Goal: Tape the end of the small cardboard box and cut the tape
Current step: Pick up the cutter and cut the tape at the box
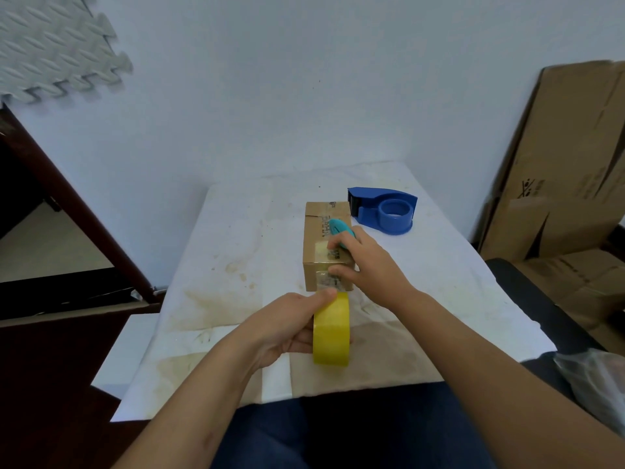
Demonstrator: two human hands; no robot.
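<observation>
A small cardboard box lies on the white-covered table, its near end facing me. Clear tape runs over its top and down the near end. My left hand grips a yellow tape roll just in front of the box, thumb at the roll's top by the box's lower edge. My right hand rests on the box's near right corner, its thumb pressing the tape on the end face. That hand also holds a small teal cutter above the box top.
A blue tape dispenser sits behind and to the right of the box. Flattened cardboard boxes lean at the right, with a dark chair beside the table. Dark wooden furniture stands at the left.
</observation>
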